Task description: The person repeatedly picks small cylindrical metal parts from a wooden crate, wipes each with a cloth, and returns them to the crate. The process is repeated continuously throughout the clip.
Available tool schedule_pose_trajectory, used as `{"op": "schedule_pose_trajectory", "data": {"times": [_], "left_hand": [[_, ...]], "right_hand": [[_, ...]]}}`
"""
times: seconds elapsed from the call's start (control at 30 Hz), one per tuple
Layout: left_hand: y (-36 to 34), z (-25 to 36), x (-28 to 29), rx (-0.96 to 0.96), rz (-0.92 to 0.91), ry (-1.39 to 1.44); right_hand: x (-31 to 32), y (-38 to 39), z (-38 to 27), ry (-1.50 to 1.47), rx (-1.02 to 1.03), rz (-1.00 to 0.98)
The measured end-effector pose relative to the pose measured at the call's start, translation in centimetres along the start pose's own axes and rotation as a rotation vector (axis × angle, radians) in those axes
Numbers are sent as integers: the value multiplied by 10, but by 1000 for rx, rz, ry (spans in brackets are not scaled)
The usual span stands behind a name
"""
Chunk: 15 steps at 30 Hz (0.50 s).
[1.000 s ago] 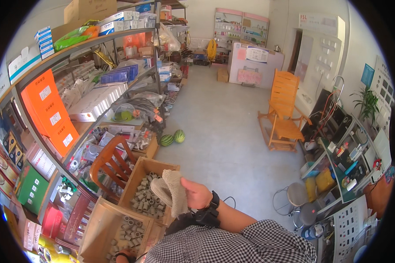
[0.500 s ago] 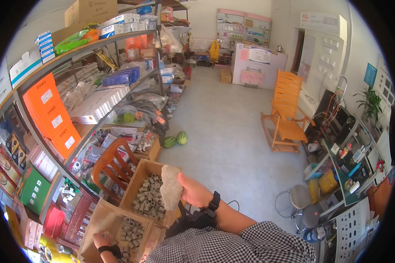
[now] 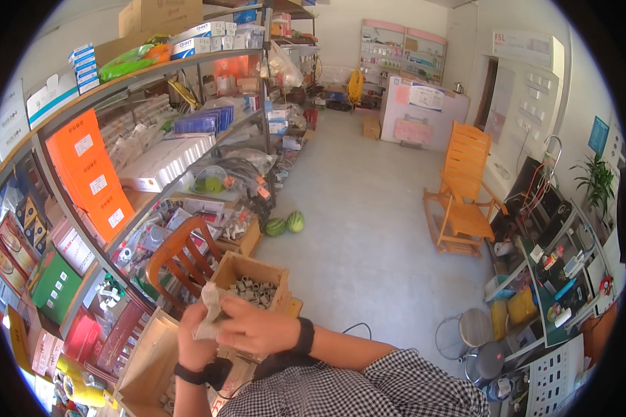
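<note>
My left hand (image 3: 195, 340) and my right hand (image 3: 256, 326) meet over the wooden boxes, both closed on a beige knitted cloth (image 3: 210, 300), which is bunched upright between their fingers. Behind my hands, a wooden box (image 3: 280, 281) holds several grey pipe fittings (image 3: 259, 292). A nearer wooden box (image 3: 139, 351) is mostly hidden by my arms, with a few fittings showing.
A wooden chair (image 3: 184, 247) stands beside the loaded shelving (image 3: 160, 66) at left. Two watermelons (image 3: 285, 224) lie on the floor (image 3: 362, 229). At right are a rocking chair (image 3: 466, 208), stools (image 3: 476, 326) and a cluttered glass-topped table (image 3: 556, 278).
My right hand has moved left and down with the cloth. My left hand has risen from the nearer box to meet it and now grips the cloth too.
</note>
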<state>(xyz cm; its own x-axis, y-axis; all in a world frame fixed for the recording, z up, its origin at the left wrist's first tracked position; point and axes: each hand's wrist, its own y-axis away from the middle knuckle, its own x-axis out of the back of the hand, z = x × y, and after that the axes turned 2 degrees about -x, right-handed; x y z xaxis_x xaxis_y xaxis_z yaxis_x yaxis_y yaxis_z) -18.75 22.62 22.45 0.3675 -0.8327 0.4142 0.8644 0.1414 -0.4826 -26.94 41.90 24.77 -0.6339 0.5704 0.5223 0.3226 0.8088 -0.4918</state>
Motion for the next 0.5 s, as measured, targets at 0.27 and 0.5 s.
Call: {"op": "schedule_pose_trajectory", "data": {"times": [0.27, 0.5], "left_hand": [[0, -7, -30, 39, -3, 174], [4, -10, -44, 154, -100, 446]], "right_hand": [[1, 16, 13, 139, 57, 126], [14, 22, 13, 291, -85, 195]]}}
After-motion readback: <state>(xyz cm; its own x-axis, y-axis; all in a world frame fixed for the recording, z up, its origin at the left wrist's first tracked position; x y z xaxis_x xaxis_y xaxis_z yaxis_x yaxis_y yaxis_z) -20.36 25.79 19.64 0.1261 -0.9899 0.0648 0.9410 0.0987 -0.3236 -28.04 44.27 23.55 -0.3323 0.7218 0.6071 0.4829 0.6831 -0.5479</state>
